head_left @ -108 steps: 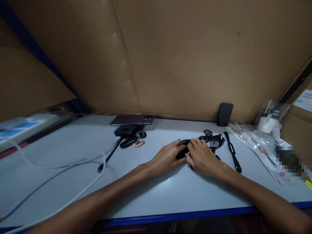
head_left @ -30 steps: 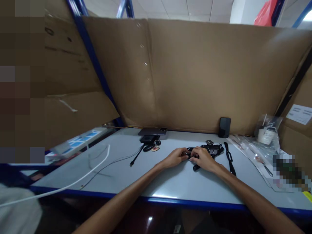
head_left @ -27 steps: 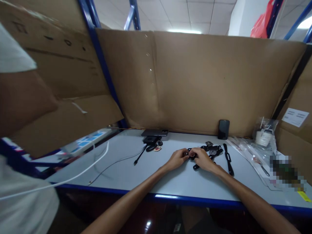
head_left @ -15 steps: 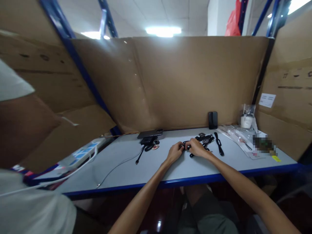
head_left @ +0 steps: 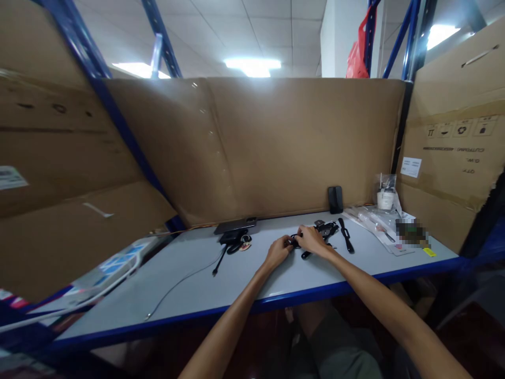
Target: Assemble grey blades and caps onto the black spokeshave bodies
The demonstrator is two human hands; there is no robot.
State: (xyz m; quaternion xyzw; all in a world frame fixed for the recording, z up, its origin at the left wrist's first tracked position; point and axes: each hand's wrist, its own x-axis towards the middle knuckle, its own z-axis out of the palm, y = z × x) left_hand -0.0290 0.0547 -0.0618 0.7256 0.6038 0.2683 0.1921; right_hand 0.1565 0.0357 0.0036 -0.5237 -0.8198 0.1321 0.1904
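Side by side over the middle of the grey table, my left hand and my right hand both have their fingers closed on a small black item. Its shape is mostly hidden by the fingers. Behind and right of my right hand lies a pile of black straps and parts. A black rounded end shows just below that hand. Further right a long black strap-like piece lies by itself on the table.
At the left of the table are a dark flat device, black cables and a thin grey cable. A black case stands at the back. Plastic bags and a bagged white cup are on the right. Cardboard walls surround the table.
The camera view has shifted, and the person in a light shirt at the left is out of view. Both my hands stay together at the black item.
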